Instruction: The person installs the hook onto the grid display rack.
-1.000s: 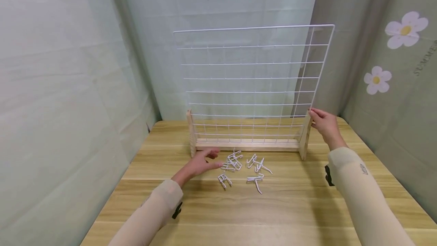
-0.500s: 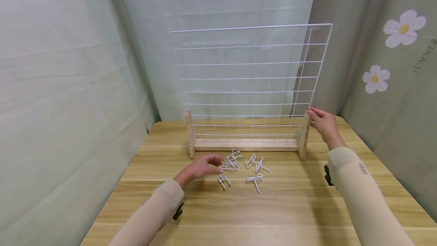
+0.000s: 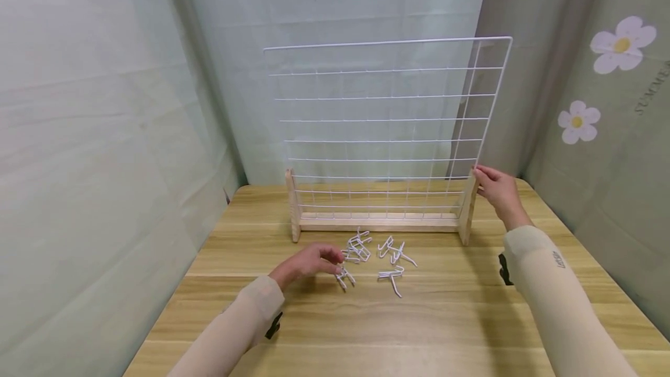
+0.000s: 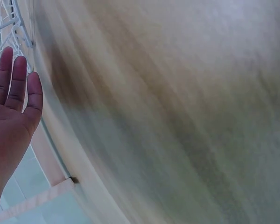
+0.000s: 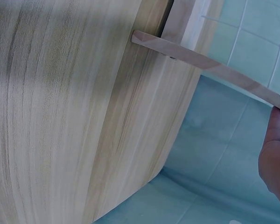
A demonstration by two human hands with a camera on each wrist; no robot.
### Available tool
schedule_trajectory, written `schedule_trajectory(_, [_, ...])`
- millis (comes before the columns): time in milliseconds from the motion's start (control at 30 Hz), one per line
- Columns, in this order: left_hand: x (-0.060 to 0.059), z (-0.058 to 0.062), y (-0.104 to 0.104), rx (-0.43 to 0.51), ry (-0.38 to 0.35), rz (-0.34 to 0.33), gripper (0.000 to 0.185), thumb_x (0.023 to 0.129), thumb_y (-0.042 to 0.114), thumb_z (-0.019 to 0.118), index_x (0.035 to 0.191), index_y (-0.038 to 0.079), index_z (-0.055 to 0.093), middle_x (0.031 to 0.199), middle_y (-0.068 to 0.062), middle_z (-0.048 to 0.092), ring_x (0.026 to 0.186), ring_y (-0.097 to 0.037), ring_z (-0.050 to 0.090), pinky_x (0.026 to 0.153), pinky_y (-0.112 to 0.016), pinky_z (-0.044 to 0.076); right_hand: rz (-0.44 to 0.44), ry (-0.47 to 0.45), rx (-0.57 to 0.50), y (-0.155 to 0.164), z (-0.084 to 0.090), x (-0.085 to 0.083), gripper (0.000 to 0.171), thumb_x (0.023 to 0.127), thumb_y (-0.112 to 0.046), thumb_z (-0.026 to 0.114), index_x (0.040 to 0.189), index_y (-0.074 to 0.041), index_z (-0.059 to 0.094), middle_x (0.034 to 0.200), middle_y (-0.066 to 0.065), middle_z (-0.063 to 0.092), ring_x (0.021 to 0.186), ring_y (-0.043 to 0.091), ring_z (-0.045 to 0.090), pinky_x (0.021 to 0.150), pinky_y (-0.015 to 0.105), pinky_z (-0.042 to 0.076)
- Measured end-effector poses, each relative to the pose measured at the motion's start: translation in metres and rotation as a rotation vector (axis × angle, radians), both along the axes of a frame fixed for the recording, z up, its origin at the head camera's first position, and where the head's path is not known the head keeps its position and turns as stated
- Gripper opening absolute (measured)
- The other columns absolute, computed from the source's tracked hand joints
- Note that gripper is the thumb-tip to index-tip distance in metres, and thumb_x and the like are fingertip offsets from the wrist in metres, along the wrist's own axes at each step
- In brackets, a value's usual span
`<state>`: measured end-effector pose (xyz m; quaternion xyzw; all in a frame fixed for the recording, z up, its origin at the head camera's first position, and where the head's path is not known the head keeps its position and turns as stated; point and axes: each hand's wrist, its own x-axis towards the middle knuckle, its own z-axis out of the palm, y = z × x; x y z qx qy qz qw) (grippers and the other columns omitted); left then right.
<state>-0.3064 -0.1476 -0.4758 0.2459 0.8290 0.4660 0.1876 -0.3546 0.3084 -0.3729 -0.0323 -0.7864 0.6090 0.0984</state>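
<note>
**A:** Hooks (image 3: 366, 255), small white wire ones, lie scattered on the wooden table (image 3: 419, 319) just in front of the grid stand. Where are the hands in the head view?

**B:** The left hand (image 3: 310, 262) is low over the table at the left edge of the pile, fingers curled down onto the nearest hook (image 3: 343, 276). It looks like a pinch, though the wire is too thin to be sure. The right hand (image 3: 497, 189) grips the right wooden upright (image 3: 467, 208) of the stand, at the lower right corner of the white wire grid panel (image 3: 387, 127).

**A:** And the left wrist view?

**B:** Mostly blurred table. The left hand (image 4: 11, 116) shows at the left edge with fingers straight and together, and white wire (image 4: 16, 25) lies just past the fingertips; I see no contact there.

**A:** Right wrist?

**B:** The right hand (image 5: 275, 163) sits at the right edge, its fingers against the end of a wooden bar (image 5: 210, 67) of the stand, the table edge below.
</note>
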Motion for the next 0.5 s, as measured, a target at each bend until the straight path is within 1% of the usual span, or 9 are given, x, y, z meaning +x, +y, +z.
schedule_trajectory(167, [0.0007, -0.0031, 0.0015, -0.001, -0.013, 0.003, 0.025, 0.086, 0.004, 0.075, 0.108, -0.003, 0.067, 0.104, -0.005, 0.068, 0.098, -0.018, 0.061, 0.090, -0.034, 0.049, -0.005, -0.016, 0.008, -0.0009, 0.0013, 0.0022, 0.059, 0.105, -0.037, 0.045, 0.149, 0.002, 0.039, 0.152, 0.024, 0.038, 0.137, 0.038, 0.038, 0.107, 0.048, 0.038])
schedule_trajectory(267, [0.0008, -0.0041, 0.0026, -0.023, -0.012, 0.015, 0.022, 0.086, 0.005, 0.076, 0.106, 0.001, 0.069, 0.101, -0.002, 0.068, 0.096, -0.015, 0.060, 0.089, -0.034, 0.048, -0.004, -0.022, 0.003, -0.0001, 0.0009, 0.0015, 0.060, 0.104, -0.038, 0.046, 0.149, 0.002, 0.039, 0.152, 0.024, 0.038, 0.137, 0.039, 0.038, 0.107, 0.047, 0.037])
schedule_trajectory(400, [0.0006, -0.0060, 0.0041, -0.030, -0.012, 0.015, 0.018, 0.085, 0.006, 0.077, 0.102, 0.005, 0.071, 0.098, 0.002, 0.068, 0.094, -0.013, 0.059, 0.089, -0.033, 0.046, 0.002, -0.023, -0.004, 0.0014, -0.0003, -0.0004, 0.060, 0.104, -0.038, 0.045, 0.149, 0.003, 0.038, 0.152, 0.025, 0.037, 0.138, 0.039, 0.038, 0.107, 0.047, 0.037])
schedule_trajectory(500, [0.0005, -0.0083, 0.0049, -0.016, -0.015, 0.001, 0.016, 0.084, 0.005, 0.077, 0.099, 0.004, 0.070, 0.095, 0.001, 0.068, 0.092, -0.013, 0.058, 0.087, -0.031, 0.047, 0.006, -0.022, -0.005, 0.0010, -0.0002, 0.0000, 0.060, 0.105, -0.037, 0.045, 0.149, 0.003, 0.038, 0.152, 0.025, 0.037, 0.138, 0.039, 0.037, 0.107, 0.048, 0.037])
